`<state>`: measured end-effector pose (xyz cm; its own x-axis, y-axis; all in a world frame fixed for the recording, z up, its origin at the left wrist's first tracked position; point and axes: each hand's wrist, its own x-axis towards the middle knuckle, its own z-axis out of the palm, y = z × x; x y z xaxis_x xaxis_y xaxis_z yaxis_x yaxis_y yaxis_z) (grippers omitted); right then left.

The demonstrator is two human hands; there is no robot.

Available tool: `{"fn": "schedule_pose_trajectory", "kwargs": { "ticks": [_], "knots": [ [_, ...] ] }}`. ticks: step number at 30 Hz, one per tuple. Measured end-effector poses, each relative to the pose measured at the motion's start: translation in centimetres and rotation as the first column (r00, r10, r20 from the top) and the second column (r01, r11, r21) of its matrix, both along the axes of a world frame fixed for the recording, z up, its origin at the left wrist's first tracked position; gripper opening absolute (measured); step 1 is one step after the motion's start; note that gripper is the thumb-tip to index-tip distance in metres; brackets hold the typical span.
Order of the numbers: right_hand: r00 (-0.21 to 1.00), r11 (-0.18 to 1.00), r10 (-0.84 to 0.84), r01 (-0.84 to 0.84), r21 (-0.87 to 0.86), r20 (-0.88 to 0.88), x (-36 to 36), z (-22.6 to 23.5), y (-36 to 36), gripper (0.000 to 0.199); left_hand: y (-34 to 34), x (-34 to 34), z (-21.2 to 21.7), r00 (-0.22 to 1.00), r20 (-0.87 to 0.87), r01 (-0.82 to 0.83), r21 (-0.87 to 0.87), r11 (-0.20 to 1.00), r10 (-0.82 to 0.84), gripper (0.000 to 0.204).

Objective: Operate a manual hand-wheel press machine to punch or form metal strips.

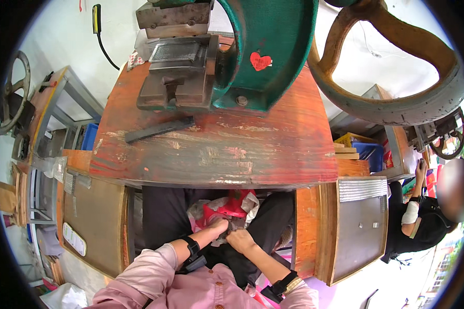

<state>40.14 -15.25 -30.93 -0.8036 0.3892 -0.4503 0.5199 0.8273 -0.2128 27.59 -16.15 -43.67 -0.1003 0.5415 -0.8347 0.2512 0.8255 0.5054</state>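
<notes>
Both of my hands are down at my lap, below the table's front edge. My left hand is closed, its fingers curled against crumpled plastic. Just beside it, my right hand is also closed, knuckles up. Between and behind them lies a crumpled red and clear plastic bag, with something greyish in the folds by my fingers. What each hand grips is hidden. On the wooden table above stands a green hand press with a steel die block. A ridged metal plate lies on the die.
A dark metal bar lies on the table before the press. The press's large handwheel overhangs the right. The right tray holds metal strips; the left tray holds a white phone-shaped object. Another person is at far right.
</notes>
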Motion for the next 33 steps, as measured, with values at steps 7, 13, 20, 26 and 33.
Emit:
{"fn": "schedule_pose_trajectory", "kwargs": {
  "ticks": [7,13,20,26,33],
  "knots": [
    [0.997,0.997,-0.027,0.032,0.074,-0.067,1.0,-1.7,-0.5,0.013,0.5,-0.4,-3.2,0.956,0.266,-0.093,-0.132,0.987,0.126,0.060],
    [0.991,0.987,-0.066,0.081,0.139,-0.113,-0.1,-2.8,-0.7,0.013,-0.4,-1.9,2.4,0.835,0.437,-0.282,-0.181,0.942,0.334,0.053],
    [0.924,0.974,-0.216,0.226,-0.007,-0.314,0.3,-1.3,-0.2,0.015,0.7,-6.8,15.6,0.684,0.703,0.092,0.179,0.979,-0.193,0.058],
    [0.666,0.943,-0.276,0.327,-0.062,-0.693,-1.1,7.8,2.9,0.013,-3.6,-22.0,22.5,0.937,0.059,-0.276,0.731,0.624,0.345,0.028],
    [0.292,0.626,-0.267,0.777,0.065,-0.919,-2.8,16.7,10.4,0.021,-12.2,-41.3,18.1,0.145,-0.829,0.031,0.550,0.835,0.541,0.024]
  ]
}}
